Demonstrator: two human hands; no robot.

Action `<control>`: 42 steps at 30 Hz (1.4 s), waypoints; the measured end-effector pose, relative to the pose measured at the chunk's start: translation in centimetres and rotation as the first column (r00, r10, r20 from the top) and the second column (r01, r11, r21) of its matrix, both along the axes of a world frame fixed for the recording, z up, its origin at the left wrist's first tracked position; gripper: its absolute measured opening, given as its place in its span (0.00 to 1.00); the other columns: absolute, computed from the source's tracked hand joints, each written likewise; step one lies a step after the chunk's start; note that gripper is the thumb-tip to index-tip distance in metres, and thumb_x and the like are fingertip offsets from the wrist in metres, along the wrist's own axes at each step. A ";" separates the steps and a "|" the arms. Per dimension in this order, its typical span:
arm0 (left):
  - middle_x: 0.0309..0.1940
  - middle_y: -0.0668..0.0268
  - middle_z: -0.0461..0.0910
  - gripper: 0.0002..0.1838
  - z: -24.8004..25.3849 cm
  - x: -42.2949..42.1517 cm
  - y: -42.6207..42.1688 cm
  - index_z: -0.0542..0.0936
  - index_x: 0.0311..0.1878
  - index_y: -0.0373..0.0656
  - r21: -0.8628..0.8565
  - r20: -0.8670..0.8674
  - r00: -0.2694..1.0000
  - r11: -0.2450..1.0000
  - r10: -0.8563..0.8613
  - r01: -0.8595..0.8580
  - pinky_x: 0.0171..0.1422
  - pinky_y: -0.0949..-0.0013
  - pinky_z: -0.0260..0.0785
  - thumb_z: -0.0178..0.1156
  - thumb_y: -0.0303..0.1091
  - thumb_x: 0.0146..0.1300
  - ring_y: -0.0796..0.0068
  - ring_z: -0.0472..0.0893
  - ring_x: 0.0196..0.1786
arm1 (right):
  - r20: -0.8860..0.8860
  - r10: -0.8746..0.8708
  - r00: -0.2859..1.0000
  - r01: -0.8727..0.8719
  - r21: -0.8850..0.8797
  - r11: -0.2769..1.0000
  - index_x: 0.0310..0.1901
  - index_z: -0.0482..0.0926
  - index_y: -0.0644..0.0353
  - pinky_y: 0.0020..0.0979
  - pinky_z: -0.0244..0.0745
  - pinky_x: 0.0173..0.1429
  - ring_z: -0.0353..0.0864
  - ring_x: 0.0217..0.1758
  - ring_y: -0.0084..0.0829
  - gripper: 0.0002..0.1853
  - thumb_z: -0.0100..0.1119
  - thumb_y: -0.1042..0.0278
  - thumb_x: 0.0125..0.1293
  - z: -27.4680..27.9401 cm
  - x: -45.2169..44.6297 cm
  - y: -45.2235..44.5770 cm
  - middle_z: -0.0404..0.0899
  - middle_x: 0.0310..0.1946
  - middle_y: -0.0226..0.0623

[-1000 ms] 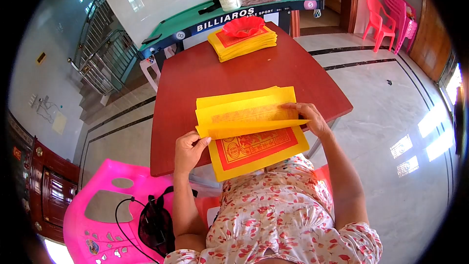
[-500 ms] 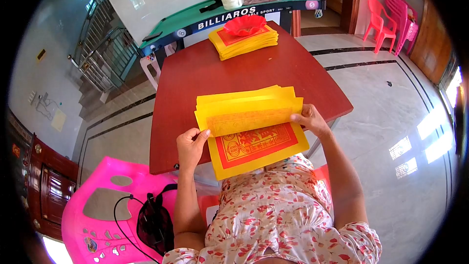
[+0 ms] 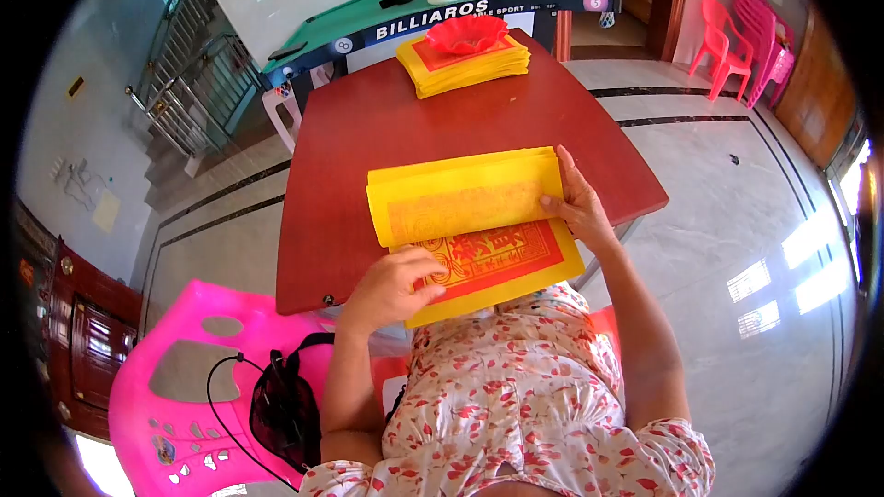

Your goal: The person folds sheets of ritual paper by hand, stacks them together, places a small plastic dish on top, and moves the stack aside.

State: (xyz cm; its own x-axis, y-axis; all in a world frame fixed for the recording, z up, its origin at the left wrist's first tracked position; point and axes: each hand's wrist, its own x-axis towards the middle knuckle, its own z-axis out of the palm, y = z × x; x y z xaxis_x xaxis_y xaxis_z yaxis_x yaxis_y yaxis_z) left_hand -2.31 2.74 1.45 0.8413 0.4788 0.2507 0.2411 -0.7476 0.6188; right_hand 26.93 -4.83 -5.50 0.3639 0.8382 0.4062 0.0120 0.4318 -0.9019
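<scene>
Yellow paper is being held over the near edge of the red-brown table [image 3: 345,156] and the lap: an upper fold [image 3: 470,195] is being bent back, and a lower sheet [image 3: 502,265] with a red panel is being left exposed. By the right hand [image 3: 580,202] the fold's right end is being pinched, thumb in front, fingers behind. By the left hand [image 3: 391,287] nothing is plainly being gripped; its thumb and fingers are being kept apart over the lower sheet's left end, and whether paper is being touched cannot be told. The exposed panel is lying just to the right of the left fingertips, its long axis being angled sideways, slightly upward to the right; the left hand is being held nearer to it, the right nearer to the fold. On the panel, gold characters are being shown, too small to be read surely. On the billiard table [image 3: 368,38], "BILLIAROS" and "ABLE SPORT" are being displayed beside an "8" emblem
</scene>
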 end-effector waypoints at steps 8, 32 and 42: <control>0.54 0.56 0.65 0.38 -0.3 1.4 -1.7 0.72 0.60 0.50 0.185 -0.390 0.911 0.957 -0.136 0.223 0.62 0.59 0.60 0.71 0.40 0.40 0.57 0.64 0.58 | 0.097 0.083 0.992 -0.056 -0.253 0.966 0.54 0.76 0.58 0.20 0.76 0.45 0.77 0.39 0.17 0.15 0.54 0.71 0.65 0.2 0.9 -0.8 0.80 0.40 0.29; 0.53 0.56 0.67 0.32 -0.4 1.6 -1.8 0.75 0.56 0.49 0.188 -0.322 0.939 0.964 -0.120 0.188 0.61 0.60 0.61 0.69 0.38 0.42 0.57 0.66 0.56 | 0.134 0.089 0.987 -0.056 -0.236 0.970 0.53 0.76 0.62 0.20 0.73 0.41 0.74 0.37 0.16 0.14 0.53 0.71 0.67 -0.7 1.5 -0.6 0.78 0.37 0.29; 0.52 0.54 0.69 0.27 -1.1 1.2 -0.7 0.78 0.52 0.43 0.189 -0.243 0.954 0.957 -0.173 0.222 0.59 0.62 0.63 0.67 0.39 0.45 0.58 0.68 0.53 | 0.128 0.073 0.989 -0.042 -0.233 0.972 0.52 0.77 0.62 0.20 0.74 0.41 0.75 0.37 0.17 0.14 0.52 0.71 0.67 0.0 1.0 -0.8 0.79 0.38 0.30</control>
